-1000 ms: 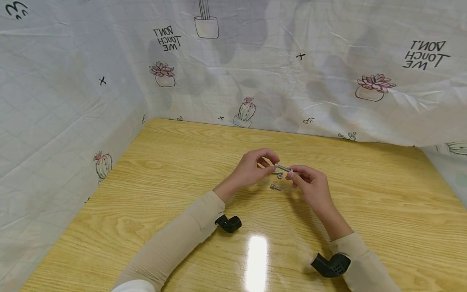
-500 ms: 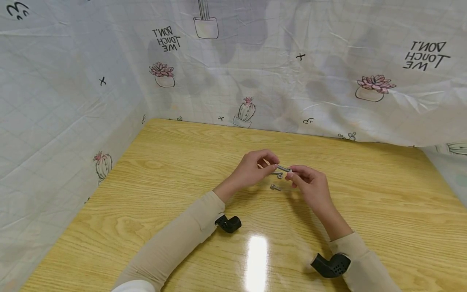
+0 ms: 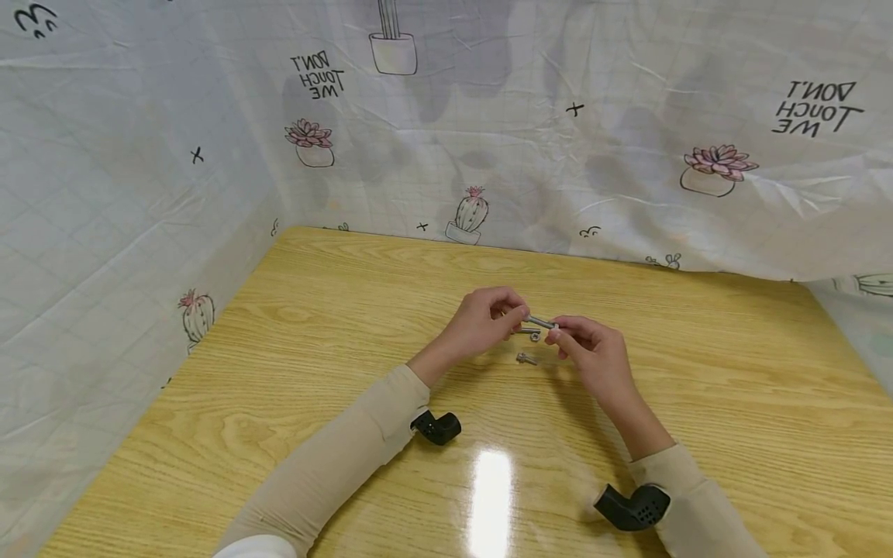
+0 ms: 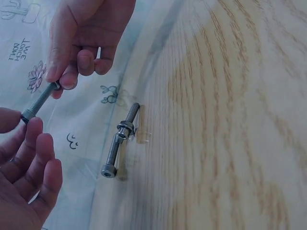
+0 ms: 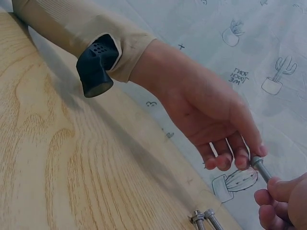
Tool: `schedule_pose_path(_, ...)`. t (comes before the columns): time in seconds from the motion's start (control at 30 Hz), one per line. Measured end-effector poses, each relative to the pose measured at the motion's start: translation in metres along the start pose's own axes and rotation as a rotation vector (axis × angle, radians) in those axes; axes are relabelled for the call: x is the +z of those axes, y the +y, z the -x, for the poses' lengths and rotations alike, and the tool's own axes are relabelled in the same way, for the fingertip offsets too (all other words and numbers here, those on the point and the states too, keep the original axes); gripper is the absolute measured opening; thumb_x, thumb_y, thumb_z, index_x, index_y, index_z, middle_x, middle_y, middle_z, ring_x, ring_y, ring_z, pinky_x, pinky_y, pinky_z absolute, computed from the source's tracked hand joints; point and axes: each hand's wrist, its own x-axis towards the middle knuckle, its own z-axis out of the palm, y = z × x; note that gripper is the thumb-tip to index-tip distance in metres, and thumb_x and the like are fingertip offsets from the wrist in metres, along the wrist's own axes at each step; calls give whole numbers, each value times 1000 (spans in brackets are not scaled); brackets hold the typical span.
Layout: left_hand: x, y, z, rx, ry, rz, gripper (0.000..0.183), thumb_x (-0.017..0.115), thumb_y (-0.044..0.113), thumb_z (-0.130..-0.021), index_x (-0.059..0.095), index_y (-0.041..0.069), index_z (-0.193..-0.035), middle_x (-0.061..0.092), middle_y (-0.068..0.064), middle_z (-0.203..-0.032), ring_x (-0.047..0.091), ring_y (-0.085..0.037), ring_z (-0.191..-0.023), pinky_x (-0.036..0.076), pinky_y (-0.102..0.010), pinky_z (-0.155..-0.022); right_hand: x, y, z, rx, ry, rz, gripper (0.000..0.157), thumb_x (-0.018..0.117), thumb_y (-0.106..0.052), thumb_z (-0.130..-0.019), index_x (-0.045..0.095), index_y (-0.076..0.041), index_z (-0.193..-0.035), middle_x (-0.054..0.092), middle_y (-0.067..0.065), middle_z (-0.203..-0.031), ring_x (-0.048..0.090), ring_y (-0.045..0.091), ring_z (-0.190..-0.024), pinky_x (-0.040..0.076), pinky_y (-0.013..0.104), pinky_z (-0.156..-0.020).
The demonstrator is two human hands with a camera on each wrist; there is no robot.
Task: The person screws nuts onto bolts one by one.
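A metal bolt [image 3: 541,322] is held in the air between both hands. My left hand [image 3: 484,319] pinches its thicker end, probably the head, between thumb and fingers; the right wrist view shows this bolt head [image 5: 257,161] at the fingertips. At the other end, my right hand [image 3: 593,353] pinches the bolt, where a small dark nut-like piece [image 4: 57,85] peeks out in the left wrist view. Below the hands, a socket-head bolt [image 4: 109,168] lies on the table beside another bolt carrying a nut [image 4: 125,127].
In the head view, a small round nut-like piece [image 3: 535,337] sits by a bolt [image 3: 528,331] partly hidden by my left hand. Closer lies a short bolt with a nut [image 3: 526,359]. The wood table [image 3: 335,310] is backed by a printed white sheet [image 3: 488,139].
My left fingers have shifted slightly left and drawn in at the end of the bolt. The right hand and the loose bolts stay in place.
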Motion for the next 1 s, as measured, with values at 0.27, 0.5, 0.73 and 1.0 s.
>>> schedule_pose_path(0.27, 0, 1, -3, -4, 4, 15, 11, 60, 21, -97, 66, 12, -98, 69, -10, -88, 67, -32, -79, 56, -29, -66, -2, 1, -3, -12, -7, -6, 23, 62, -15, -95, 68, 2, -109, 70, -6, -84, 62, 16, -69, 53, 25, -64)
schedule_pose_path(0.5, 1, 2, -4, -8, -3, 1, 9, 60, 20, -97, 65, 14, -101, 69, -6, -94, 68, -28, -79, 54, -29, -64, -4, 1, -6, -2, -9, -14, 22, 62, -14, -95, 68, 3, -109, 69, -9, -83, 62, 15, -70, 53, 24, -65)
schedule_pose_path(0.73, 1, 5, -6, -2, -38, 34, 15, 60, 20, -97, 62, 14, -110, 63, -2, -109, 67, -24, -82, 54, -31, -65, -9, 1, -10, -4, -18, -18, 23, 61, -14, -96, 67, 3, -109, 68, -14, -82, 62, 17, -71, 53, 24, -66)
schedule_pose_path(1.0, 3, 11, -10, -29, -8, 13, 14, 59, 24, -97, 66, 14, -104, 67, -4, -95, 68, -31, -77, 54, -31, -62, -13, 1, -14, -10, -38, -25, 23, 61, -14, -95, 67, 3, -109, 69, -14, -82, 62, 15, -69, 54, 25, -65)
